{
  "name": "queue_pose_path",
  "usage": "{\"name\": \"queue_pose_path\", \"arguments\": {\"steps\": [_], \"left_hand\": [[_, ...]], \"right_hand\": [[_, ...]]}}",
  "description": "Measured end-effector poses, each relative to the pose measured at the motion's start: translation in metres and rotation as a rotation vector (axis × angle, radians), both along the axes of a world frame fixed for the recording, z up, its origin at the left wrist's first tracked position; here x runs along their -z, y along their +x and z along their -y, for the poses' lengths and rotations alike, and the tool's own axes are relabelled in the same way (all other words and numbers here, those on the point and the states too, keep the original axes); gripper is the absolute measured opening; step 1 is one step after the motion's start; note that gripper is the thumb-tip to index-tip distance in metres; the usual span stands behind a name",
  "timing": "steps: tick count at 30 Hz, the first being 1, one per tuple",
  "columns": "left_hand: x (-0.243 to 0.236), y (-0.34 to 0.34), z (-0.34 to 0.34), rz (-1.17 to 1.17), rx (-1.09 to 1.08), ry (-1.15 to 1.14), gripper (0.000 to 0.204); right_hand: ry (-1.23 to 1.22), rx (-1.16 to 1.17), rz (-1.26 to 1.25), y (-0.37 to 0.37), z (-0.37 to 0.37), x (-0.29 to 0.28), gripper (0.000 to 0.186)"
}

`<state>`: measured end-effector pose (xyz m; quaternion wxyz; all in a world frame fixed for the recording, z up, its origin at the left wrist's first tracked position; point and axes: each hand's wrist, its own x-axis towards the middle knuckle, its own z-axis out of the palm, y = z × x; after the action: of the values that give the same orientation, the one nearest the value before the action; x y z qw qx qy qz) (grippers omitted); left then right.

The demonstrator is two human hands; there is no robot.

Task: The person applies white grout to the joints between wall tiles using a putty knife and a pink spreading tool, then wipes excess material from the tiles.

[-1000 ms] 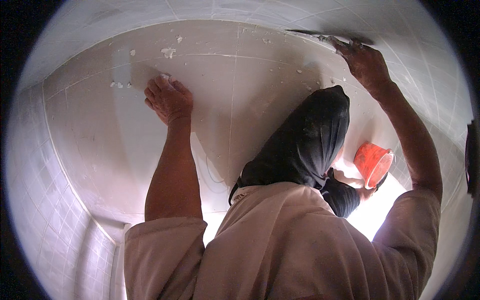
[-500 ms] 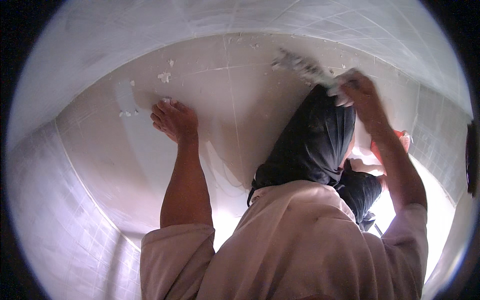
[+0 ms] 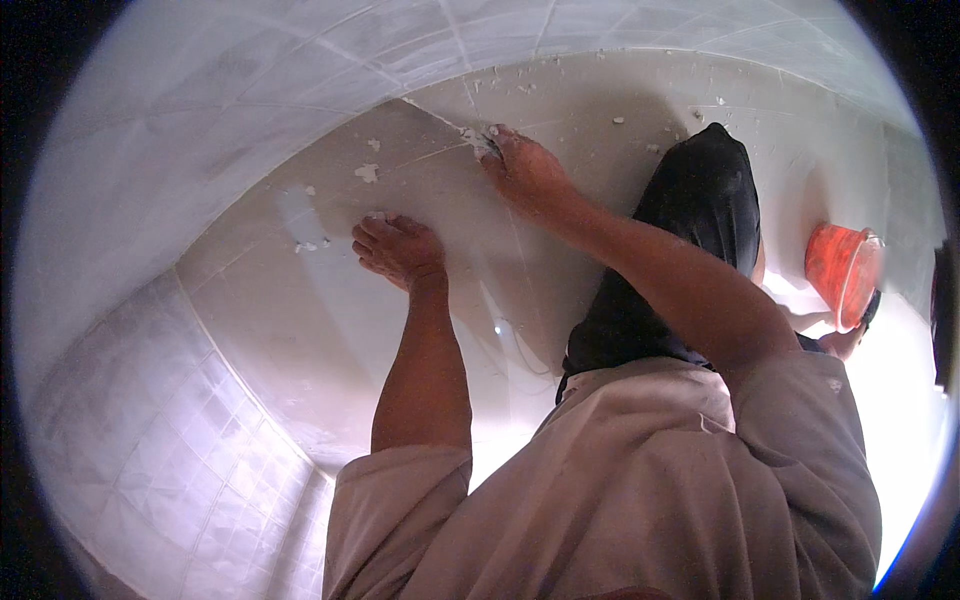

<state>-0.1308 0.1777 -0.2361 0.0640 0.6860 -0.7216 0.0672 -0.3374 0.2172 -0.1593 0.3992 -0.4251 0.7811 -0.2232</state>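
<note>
My right hand (image 3: 530,175) is closed around the handle of a putty knife (image 3: 475,138) smeared with white paste. Its thin blade edge points left, low over the beige tiled floor (image 3: 440,340) near the foot of the wall. My left hand (image 3: 405,250) rests on the floor to the left and nearer to me, with its fingers curled. A pale spot shows at its fingertips, but I cannot make out what it is. White crumbs of paste (image 3: 367,173) lie beyond my left hand, and smaller bits (image 3: 308,246) lie to its left.
A tiled wall (image 3: 330,70) curves along the far side, and another tiled wall (image 3: 200,430) stands at the left. My dark-trousered knee (image 3: 700,190) is bent on the right. Beyond it is a red bucket (image 3: 840,270). Crumbs dot the floor along the far wall.
My right hand has swung left from beside my knee, bringing the putty knife to the floor near my left hand. The view has shifted, and more of the red bucket shows.
</note>
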Motion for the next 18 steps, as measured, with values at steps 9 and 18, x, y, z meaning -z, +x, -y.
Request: {"name": "queue_pose_path", "arguments": {"steps": [9,18], "left_hand": [[-0.008,-0.001,0.001,0.008,-0.056,0.103,0.033],[-0.006,-0.008,0.000,0.060,-0.001,0.153,0.029]], "right_hand": [[0.067,-0.058,-0.161,-0.019,-0.011,0.023,0.046],[0.146,-0.094,-0.399,-0.067,-0.049,0.071,0.042]]}}
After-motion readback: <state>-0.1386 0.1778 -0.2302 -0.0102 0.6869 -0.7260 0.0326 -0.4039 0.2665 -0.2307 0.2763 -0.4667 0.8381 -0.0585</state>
